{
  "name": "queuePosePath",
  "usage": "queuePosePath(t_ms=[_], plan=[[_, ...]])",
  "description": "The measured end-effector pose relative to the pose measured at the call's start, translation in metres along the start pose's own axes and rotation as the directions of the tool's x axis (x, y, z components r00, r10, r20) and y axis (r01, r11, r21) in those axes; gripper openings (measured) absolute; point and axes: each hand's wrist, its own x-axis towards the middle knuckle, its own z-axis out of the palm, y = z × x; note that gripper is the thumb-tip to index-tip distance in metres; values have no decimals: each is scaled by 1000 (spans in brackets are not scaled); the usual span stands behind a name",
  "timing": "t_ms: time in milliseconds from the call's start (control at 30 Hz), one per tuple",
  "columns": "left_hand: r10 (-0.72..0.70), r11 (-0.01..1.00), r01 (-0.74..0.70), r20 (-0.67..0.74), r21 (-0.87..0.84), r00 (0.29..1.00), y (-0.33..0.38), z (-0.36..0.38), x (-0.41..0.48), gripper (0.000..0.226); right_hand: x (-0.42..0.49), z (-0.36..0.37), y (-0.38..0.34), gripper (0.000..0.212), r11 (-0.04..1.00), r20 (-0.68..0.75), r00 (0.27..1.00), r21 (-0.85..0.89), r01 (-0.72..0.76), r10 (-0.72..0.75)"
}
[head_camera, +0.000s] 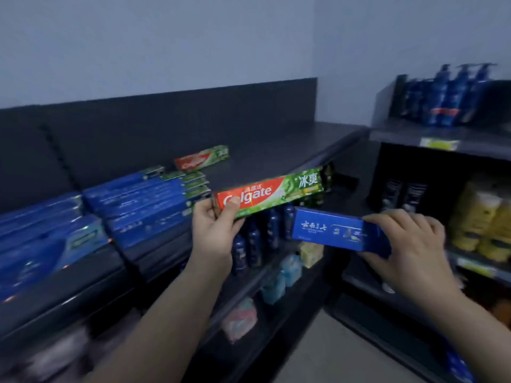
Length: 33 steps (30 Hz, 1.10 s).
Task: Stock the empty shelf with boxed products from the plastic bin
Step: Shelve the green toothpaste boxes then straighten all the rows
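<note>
**Head view, two boxes in hand.** The largest element I see is the dark top shelf (pixel 276 145), which runs from the left foreground to the corner of the room. Its right half is bare, and a dark back panel stands behind it.

A second shelving unit (pixel 401 134) meets it at the right. This one carries blue pump bottles (pixel 453 98) on its top level and yellow packs (pixel 481 225) lower down.

Rows of stacked blue boxes (pixel 132 200) fill the left half of the top shelf, lying flat with their long sides towards me. Touching their right end is a short stack of green-ended boxes (pixel 196 186).

My left hand (pixel 218 225) is raised in front of the shelf edge and holds a red-and-green Colgate box (pixel 276 193) by its left end. The thumb is pressed flat on the printed face and the fingers are curled behind. The box is lengthwise, its right end tilted slightly upward, just beside the green-ended stack and in the air rather than on the shelf.

My right hand (pixel 414 244) is lower and to the right. It grips a blue box with white lettering (pixel 331 228) by its right end, fingers wrapped over the top edge. This box hangs just below the right half of the Colgate box, and I cannot tell whether the two touch.

One more Colgate carton (pixel 201 158) lies alone on the shelf, behind the stacks and near the back panel.

On the level below, behind the held boxes, stand dark blue bottles (pixel 254 239). Pale blue packs (pixel 287 269) sit lower still, blurred.
</note>
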Motion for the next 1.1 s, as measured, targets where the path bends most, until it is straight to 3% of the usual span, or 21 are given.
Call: queuePosePath(t_ms=[133, 267, 500, 567, 733, 833, 933, 1100], plan=[[117, 992, -104, -180, 77, 977, 23, -47, 37, 16, 59, 61, -54, 53, 971, 8, 986, 175, 161, -165], [233, 972, -209, -364, 102, 902, 45, -81, 55, 15, 111, 100, -103, 59, 904, -34, 944, 279, 324, -328], [377, 921, -353, -591, 162, 713, 67, -108, 53, 41, 153, 149, -174, 62, 634, -198, 760, 445, 632, -619], [402, 907, -380, -654, 185, 641, 67, -105, 45, 35, 155, 157, -189, 62, 565, -243, 709, 460, 685, -662], [455, 867, -438, -732, 236, 507, 59, -97, 22, 12, 156, 173, -200, 64, 451, -319, 682, 557, 697, -658], [486, 847, -448, -757, 286, 437, 55, -95, 10, 14, 164, 183, -197, 66, 388, -319, 672, 622, 681, -668], [496, 847, -414, -774, 333, 393, 47, -90, 3, 21, 171, 192, -191, 72, 364, -251, 690, 701, 613, -679], [478, 856, -404, -789, 322, 386, 33, -78, 1, 19, 179, 205, -172, 59, 296, -146, 704, 834, 465, -695]])
